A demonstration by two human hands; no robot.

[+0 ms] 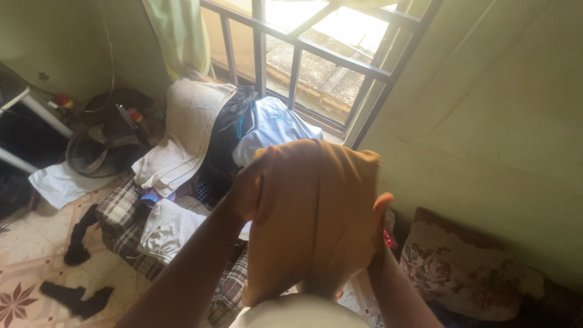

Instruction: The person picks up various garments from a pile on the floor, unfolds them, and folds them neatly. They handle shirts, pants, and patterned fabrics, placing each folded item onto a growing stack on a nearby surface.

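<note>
Both hands hold an orange-brown cloth up in front of the barred window.

The left hand (246, 191) grips the orange-brown cloth (316, 212) at its upper left edge, fingers closed on a fold; the right hand (379, 212) pinches the right edge, mostly hidden behind it; the cloth hangs soft, limp and light, so it looks best taken at edges or corners; beyond lie a heap of clothes (182, 158), the barred window (303, 54), a floral cushion (449, 267).

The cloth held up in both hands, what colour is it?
The soft folded cloth is plain mustard orange, with no pattern, seen clearly in the head view.
</note>
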